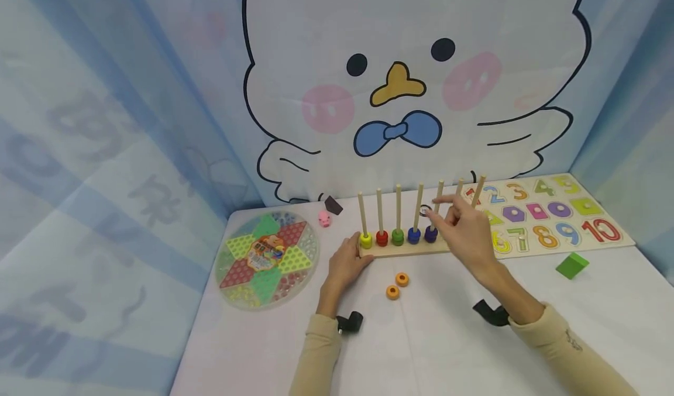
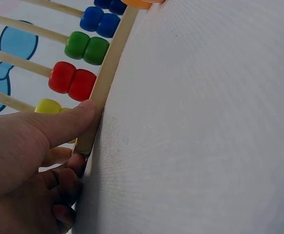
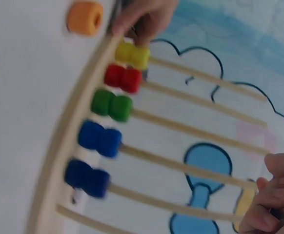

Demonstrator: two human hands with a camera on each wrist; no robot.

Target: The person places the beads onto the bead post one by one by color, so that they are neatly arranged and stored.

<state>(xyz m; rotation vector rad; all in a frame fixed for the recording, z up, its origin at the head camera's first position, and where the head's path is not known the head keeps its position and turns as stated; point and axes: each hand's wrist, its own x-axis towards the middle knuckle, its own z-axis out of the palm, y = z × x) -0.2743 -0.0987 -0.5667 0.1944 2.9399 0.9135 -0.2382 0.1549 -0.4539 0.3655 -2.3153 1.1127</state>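
Observation:
My left hand (image 1: 344, 264) grips the left end of the wooden peg stand's base (image 2: 113, 58), thumb on its front edge. Upright pegs rise from it, and paired yellow, red (image 2: 72, 80), green (image 3: 111, 105), blue and dark purple-blue beads (image 3: 87, 178) sit low on the first several. My right hand (image 1: 463, 232) hovers at the upper part of the fifth peg (image 1: 440, 190). Its thumb and forefinger stand apart, and no bead shows between them. Whether a finger touches the peg cannot be told. Two orange beads (image 1: 402, 279) lie in front of the stand.
A round Chinese checkers board (image 1: 265, 255) lies at the left. Behind it are a small pink pig figure (image 1: 324, 219) and a dark block (image 1: 333, 205). On the right are a number puzzle board (image 1: 563, 238) and a green block (image 1: 571, 265).

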